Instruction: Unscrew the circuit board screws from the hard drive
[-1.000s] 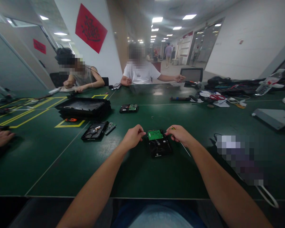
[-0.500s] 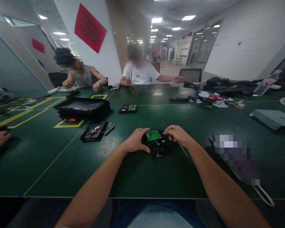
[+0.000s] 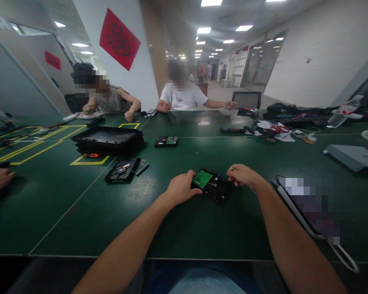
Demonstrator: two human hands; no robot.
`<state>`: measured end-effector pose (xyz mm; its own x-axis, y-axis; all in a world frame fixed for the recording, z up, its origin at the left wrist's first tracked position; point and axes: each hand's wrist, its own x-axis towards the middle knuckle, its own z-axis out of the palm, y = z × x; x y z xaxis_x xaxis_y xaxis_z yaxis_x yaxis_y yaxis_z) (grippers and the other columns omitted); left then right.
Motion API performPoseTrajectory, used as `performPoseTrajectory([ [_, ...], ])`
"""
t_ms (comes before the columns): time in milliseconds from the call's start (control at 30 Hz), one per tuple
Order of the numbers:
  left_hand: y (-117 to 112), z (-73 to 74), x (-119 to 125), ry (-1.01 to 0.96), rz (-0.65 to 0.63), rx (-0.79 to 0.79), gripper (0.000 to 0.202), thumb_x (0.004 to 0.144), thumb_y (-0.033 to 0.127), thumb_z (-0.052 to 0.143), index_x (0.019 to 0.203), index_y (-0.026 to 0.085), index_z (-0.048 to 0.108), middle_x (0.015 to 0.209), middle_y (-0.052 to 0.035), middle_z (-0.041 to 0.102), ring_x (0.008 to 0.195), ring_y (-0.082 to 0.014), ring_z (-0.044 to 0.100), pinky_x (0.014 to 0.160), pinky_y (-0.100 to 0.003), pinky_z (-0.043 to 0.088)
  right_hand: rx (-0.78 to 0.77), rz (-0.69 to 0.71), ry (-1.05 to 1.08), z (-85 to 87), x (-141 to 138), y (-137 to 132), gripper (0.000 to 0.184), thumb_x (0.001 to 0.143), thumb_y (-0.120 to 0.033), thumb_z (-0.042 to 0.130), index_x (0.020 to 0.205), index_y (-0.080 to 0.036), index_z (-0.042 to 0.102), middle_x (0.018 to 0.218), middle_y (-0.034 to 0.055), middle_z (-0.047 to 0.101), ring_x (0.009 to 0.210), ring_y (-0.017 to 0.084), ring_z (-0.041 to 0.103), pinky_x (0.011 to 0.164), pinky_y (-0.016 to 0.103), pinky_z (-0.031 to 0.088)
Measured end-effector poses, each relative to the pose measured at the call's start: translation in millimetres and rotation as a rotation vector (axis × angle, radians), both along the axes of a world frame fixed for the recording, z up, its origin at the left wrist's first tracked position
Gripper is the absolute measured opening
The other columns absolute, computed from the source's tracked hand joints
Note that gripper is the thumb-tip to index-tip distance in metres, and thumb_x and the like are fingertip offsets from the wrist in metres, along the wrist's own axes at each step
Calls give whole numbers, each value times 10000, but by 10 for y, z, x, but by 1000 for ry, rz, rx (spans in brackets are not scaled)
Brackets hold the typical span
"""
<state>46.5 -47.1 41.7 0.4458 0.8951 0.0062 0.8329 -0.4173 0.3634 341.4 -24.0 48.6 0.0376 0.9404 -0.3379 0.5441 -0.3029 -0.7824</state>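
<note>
A black hard drive (image 3: 218, 188) with a green circuit board on its upper face lies in front of me, turned at an angle. My left hand (image 3: 181, 187) grips its left end between thumb and fingers. At the drive's right side is my right hand (image 3: 243, 176), closed around a screwdriver (image 3: 234, 169) with a yellow and black handle. The screwdriver's thin shaft points back toward my forearm and is mostly hidden by the hand. Whether my right fingertips touch the drive, I cannot tell.
Left of me lie an opened drive casing (image 3: 121, 170), a loose circuit board (image 3: 143, 166) and a black tray (image 3: 108, 136). Another hard drive (image 3: 167, 141) sits farther back. Tiny screws (image 3: 196, 153) are beyond my hands. A blurred device (image 3: 309, 208) lies at right. Two people sit opposite.
The hard drive has turned and shifted right, with my left hand following it. My right hand has moved right, and less of the screwdriver's shaft shows.
</note>
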Motion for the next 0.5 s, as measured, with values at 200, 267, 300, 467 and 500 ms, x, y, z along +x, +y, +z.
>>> performPoseTrajectory([
  [200,46,-16,-48,-62,63,8,797,743,560,831,1382,223,494,1153,-115,698,1046,-333,694,827,-386,535,-41,10,44,-10,-25,-26,35,974,-197,544,957,-171,561,796,46,693,505,139,681,426,205,460],
  [267,93,-52,-96,-138,52,11,836,729,543,853,1410,216,494,1202,-122,669,1097,-333,674,914,-421,543,-40,2,48,-18,-49,-29,36,986,-196,536,963,-173,553,778,39,685,475,126,658,455,222,508],
  [300,115,-74,-117,-183,24,9,837,740,516,854,1431,219,486,1223,-121,658,1122,-329,666,955,-436,541,-40,0,51,-20,-54,-30,37,989,-197,536,965,-174,552,775,39,685,464,123,648,466,231,525],
  [467,148,-173,-126,-387,-50,49,925,704,364,911,1491,255,439,1479,-121,476,1357,-332,527,1145,-488,466,-26,4,75,-10,-41,-27,37,982,-210,572,979,-174,564,823,61,716,495,131,668,516,256,576],
  [500,140,-184,-110,-425,-53,28,936,707,339,910,1503,268,421,1487,-112,461,1329,-316,554,1128,-479,489,-15,1,76,-10,-39,-22,38,982,-212,574,978,-175,565,834,63,721,510,130,674,532,256,583],
])
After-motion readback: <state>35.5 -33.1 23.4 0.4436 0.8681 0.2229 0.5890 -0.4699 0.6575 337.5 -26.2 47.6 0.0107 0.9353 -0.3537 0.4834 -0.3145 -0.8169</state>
